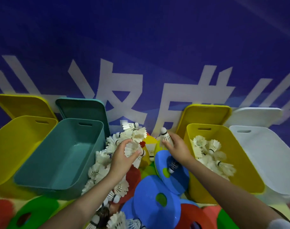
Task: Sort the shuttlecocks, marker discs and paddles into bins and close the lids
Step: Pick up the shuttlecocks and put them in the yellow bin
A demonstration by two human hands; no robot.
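Note:
A heap of white shuttlecocks (99,169) and blue (155,192), red (134,177) and green marker discs (36,210) lies between the bins. My left hand (122,157) is closed around a white shuttlecock (132,147) over the heap. My right hand (177,147) grips another shuttlecock (165,136), cork end up, just left of the right yellow bin (250,172), which holds several shuttlecocks (208,152). No paddle is visible.
Left of the heap stand an empty teal bin (41,164) and a yellow bin (7,146); a white bin (273,154) is at the far right. Four lids lean on the blue banner wall behind: yellow (25,104), teal (81,109), yellow (207,114), white (256,116).

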